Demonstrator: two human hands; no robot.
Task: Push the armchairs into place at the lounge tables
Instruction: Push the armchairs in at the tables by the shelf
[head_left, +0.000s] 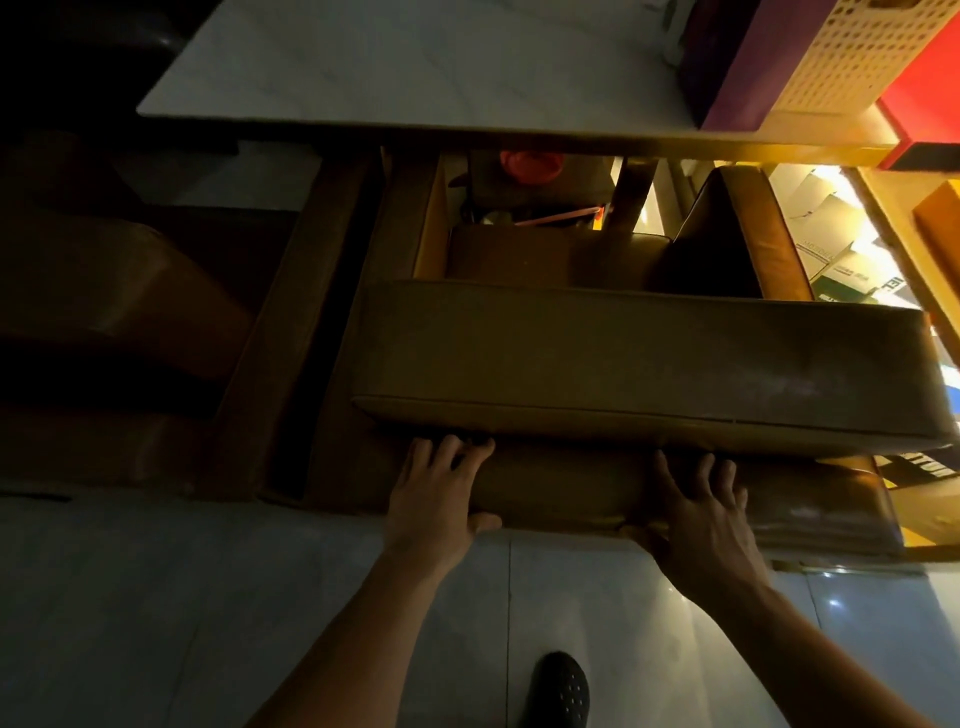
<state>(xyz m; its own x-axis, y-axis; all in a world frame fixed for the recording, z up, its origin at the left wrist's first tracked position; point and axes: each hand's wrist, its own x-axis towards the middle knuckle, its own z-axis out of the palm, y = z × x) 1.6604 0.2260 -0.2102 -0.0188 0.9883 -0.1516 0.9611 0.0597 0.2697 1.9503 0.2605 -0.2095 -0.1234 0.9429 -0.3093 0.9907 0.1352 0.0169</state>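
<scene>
A pale tiled floor is seen at 6 o'clock. A white marble-topped lounge table is spread across 12 o'clock. A brown leather armchair is set at the centre, its front tucked under the table edge and its padded back turned toward the viewer. A second armchair is seen dimly at 9 o'clock. A perforated white basket is seen at 1 o'clock. The left hand and right hand are pressed flat against the chair's back, fingers spread apart. A black shoe is seen at 6 o'clock.
</scene>
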